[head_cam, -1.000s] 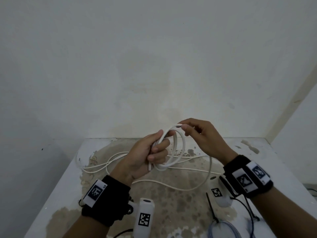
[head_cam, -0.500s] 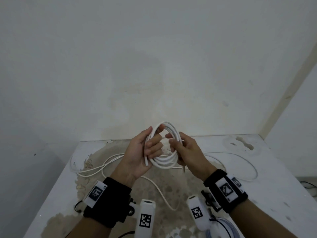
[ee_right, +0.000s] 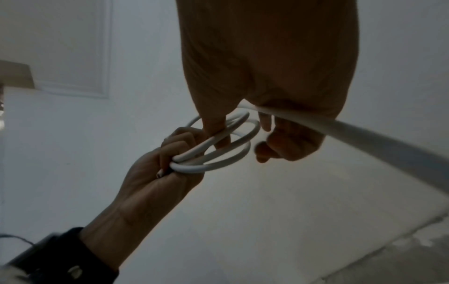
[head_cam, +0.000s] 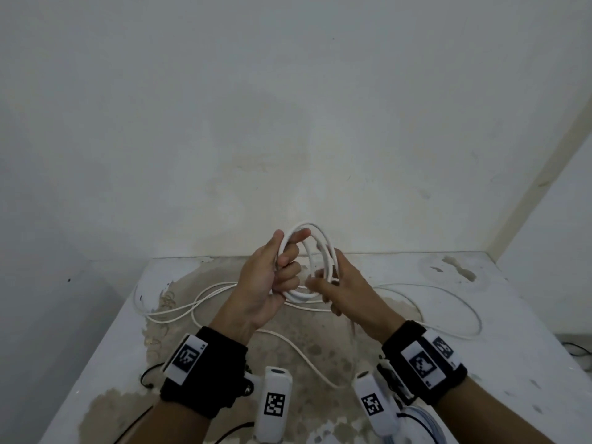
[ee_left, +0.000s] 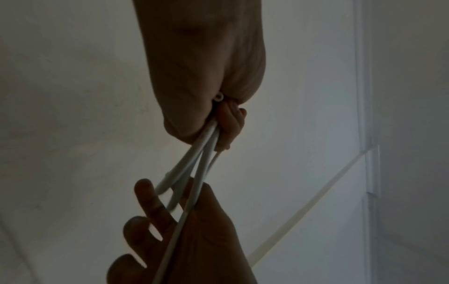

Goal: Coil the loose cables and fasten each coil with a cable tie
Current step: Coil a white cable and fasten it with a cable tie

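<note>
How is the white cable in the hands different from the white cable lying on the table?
The held cable is wound into a few round loops, while the table cable sprawls in wide, loose curves. The held cable is lifted in the air, gripped by the left hand with the right hand at its other side; the table cable rests flat on the stained table, untouched. Both are white and equally thin; whether they are one cable is unclear.

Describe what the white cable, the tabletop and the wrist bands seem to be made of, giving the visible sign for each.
White cable: probably plastic-sheathed, smooth with a slight sheen; it bends into round loops without kinking.
Tabletop: hard, matt, whitish surface, perhaps painted or stone-like; brown blotchy stains suggest wear, material uncertain.
Wrist bands: likely black fabric, dull and soft-looking, each carrying a white printed marker tag.
</note>
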`<action>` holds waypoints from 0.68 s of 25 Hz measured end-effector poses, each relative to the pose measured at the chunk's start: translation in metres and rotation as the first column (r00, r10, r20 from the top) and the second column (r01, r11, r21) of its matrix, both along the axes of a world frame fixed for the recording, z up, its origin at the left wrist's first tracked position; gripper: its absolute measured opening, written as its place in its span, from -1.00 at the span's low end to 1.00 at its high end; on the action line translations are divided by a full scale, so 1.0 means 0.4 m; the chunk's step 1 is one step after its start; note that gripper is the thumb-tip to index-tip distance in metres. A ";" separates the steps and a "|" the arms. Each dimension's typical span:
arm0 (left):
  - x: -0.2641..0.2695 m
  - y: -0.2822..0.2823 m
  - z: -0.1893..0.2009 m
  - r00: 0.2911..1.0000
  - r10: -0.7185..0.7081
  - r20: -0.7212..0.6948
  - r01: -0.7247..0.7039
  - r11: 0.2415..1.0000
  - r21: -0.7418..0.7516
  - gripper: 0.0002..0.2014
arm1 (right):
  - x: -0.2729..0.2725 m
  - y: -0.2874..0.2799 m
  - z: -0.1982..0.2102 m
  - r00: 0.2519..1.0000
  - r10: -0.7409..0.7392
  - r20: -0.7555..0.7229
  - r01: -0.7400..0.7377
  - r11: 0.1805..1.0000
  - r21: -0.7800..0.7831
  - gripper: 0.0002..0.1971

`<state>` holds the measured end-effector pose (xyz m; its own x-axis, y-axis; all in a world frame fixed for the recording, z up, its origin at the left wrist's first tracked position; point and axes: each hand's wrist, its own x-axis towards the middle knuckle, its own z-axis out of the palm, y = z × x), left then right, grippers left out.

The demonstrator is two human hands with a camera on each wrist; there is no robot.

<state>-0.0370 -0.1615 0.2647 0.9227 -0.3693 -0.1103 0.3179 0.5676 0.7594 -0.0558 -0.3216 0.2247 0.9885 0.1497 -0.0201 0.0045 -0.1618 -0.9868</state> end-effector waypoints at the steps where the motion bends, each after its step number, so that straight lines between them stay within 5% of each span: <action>1: -0.001 0.006 0.002 0.998 -0.052 -0.035 0.052 0.999 -0.004 -0.57 | -0.001 -0.004 0.001 0.999 -0.024 0.032 0.024 0.999 -0.023 -0.30; 3: -0.002 0.016 0.006 0.987 -0.138 -0.082 0.135 0.990 -0.038 -0.56 | -0.006 -0.003 0.007 0.988 -0.072 0.137 0.069 0.997 0.024 -0.27; 6: -0.001 0.013 0.004 0.981 -0.169 -0.094 0.158 0.981 -0.112 -0.53 | -0.017 0.004 0.010 0.970 -0.082 0.230 0.061 0.993 0.099 -0.55; 13: -0.007 -0.004 -0.025 0.994 -0.111 -0.026 0.108 0.990 -0.087 -0.50 | -0.049 0.013 -0.024 0.999 -0.025 0.020 0.018 0.951 0.309 -0.47; 17: -0.003 0.000 -0.010 0.985 -0.168 -0.033 0.169 0.985 0.046 -0.56 | -0.030 0.001 -0.023 0.990 -0.131 0.057 0.120 0.979 0.165 -0.51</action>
